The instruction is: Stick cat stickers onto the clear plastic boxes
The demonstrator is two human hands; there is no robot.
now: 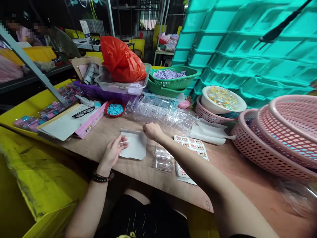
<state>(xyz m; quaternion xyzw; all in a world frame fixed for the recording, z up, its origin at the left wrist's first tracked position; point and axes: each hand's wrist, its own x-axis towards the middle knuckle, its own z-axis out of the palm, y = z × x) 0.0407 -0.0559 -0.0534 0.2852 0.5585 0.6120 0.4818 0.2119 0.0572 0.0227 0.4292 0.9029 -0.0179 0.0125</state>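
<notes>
Turquoise plastic crates (223, 43), stacked high, fill the upper right of my view from the head camera. Below them I see the brown worktable (235, 162) running across, with a yellow bin (44, 165) against its left end. Pink perforated baskets (262, 148) are nested at the table's right side. Toward the back I have a red plastic bag (121, 61) sitting in a clear plastic tub (116, 87), and just right of it a green basket (183, 82) heaped with purple pieces (169, 74). Clear plastic packaging (160, 110) lies in a long pile in front of these, and a white bowl (223, 109) of small packets (223, 97) rests in another pink basket, farther right.

Nearer, printed sticker sheets (200, 148) lie partly under the right forearm. My main interest, the white paper sheet (135, 145), lies flat on the table between the two hands. The left hand (114, 150) is open, fingers apart over the sheet's left edge; I cannot tell whether they touch it. The right hand (152, 131) is curled into a fist by the far right corner; whether anything is pinched inside, I cannot tell. Smaller still: clear moulded packs (163, 162) right of the sheet, a red bowl (106, 110) of blue pieces (115, 109), black-framed eyeglasses (79, 114) on papers, and a beaded bracelet (102, 178) around the left wrist.
</notes>
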